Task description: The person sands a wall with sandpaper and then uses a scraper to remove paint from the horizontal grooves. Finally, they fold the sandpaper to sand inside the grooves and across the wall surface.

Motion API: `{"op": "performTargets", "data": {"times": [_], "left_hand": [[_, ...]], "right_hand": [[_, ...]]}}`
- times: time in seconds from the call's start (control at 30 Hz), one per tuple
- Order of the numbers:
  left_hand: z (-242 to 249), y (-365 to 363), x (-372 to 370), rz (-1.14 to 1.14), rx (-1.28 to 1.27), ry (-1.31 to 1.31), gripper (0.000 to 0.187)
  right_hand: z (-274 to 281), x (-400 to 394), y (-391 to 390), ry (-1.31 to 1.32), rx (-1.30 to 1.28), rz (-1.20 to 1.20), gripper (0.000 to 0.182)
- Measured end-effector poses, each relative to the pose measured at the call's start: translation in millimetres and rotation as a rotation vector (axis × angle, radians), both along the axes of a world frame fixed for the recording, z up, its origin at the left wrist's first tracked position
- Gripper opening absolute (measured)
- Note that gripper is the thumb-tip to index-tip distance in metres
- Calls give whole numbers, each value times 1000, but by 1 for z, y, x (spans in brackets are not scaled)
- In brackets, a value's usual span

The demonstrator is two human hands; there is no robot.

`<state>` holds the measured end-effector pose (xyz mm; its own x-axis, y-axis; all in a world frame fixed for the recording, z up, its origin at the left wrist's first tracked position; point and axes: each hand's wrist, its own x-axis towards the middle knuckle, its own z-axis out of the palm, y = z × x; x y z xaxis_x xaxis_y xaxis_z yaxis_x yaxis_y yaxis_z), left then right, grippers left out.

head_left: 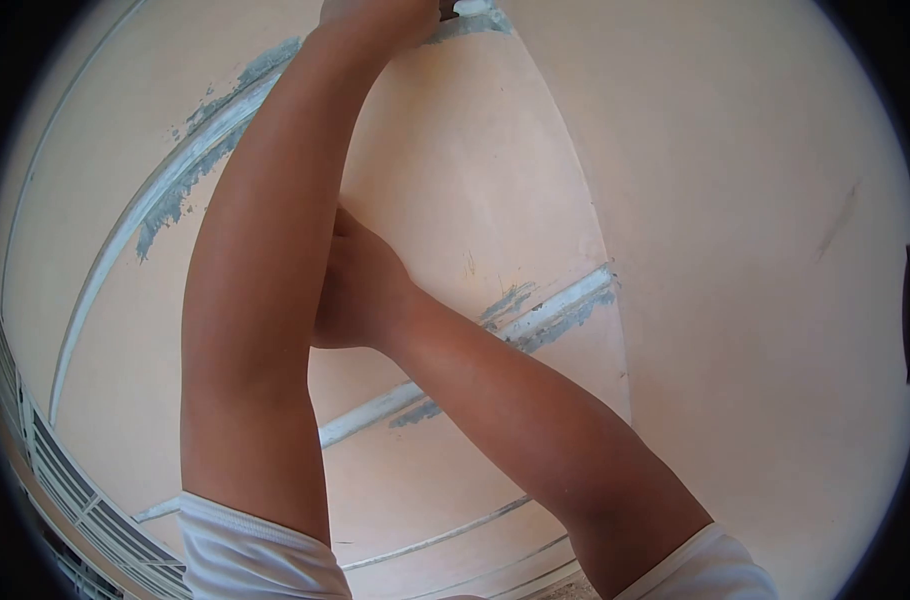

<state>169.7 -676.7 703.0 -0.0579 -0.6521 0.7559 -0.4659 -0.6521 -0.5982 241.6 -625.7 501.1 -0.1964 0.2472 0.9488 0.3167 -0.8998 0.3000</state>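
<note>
My left arm reaches straight up the wall, and my left hand [387, 22] is cut off by the top edge of the view. That hand looks closed, with a small dark thing at its right side that I cannot make out. It is beside a white strip [475, 8] edged with grey filler. Lower down, my right hand [363, 285] is bent at the wrist. Its fingers are hidden behind my left forearm, so whatever they hold or touch does not show. Both arms are in front of the pale pinkish wall [455, 160].
A long white strip [145, 205] with rough grey filler patches curves along the left. Another strip [565, 300] slants across behind my right forearm. At right, the wall turns at a corner into a plain surface [755, 300]. Metal railings or louvres [85, 505] show lower left.
</note>
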Motion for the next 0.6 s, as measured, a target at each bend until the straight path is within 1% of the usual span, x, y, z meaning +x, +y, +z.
{"op": "performTargets", "data": {"times": [0.03, 0.1, 0.13, 0.2, 0.27, 0.3, 0.33, 0.37, 0.43, 0.5, 0.53, 0.6], "left_hand": [[-4, 15, 5, 10, -7, -2, 23], [-5, 36, 12, -63, 17, -70, 22], [-4, 34, 14, -50, 9, -67, 22], [-5, 21, 21, -72, 57, -164, 20], [1, 11, 33, -116, 83, -189, 20], [0, 18, 37, -124, 63, -205, 20], [0, 32, 42, -132, 44, -218, 20], [2, 57, 46, -103, 20, -220, 20], [-1, 115, 48, -16, 21, -136, 21], [-11, 173, 50, 121, -48, -91, 21], [-18, 198, 37, 207, -119, 84, 21], [-19, 219, 47, 280, -228, 105, 20]], "right_hand": [[-1, -2, 1, -2, -7, 10, 45], [2, -6, -1, -3, -89, -126, 43], [3, -6, -2, -1, -98, -113, 43], [3, -1, 0, -17, -21, -96, 45], [3, 6, 3, -3, 147, 93, 48], [4, 4, 4, -2, 115, 123, 48], [5, -1, 4, 19, 80, -69, 50], [6, -4, 4, 33, 48, -267, 51], [8, -7, 8, 21, 23, -272, 51], [6, -6, 7, 25, 27, -308, 51], [5, -6, 6, 31, 26, -308, 51], [5, -5, 7, 21, 20, -350, 53]]}}
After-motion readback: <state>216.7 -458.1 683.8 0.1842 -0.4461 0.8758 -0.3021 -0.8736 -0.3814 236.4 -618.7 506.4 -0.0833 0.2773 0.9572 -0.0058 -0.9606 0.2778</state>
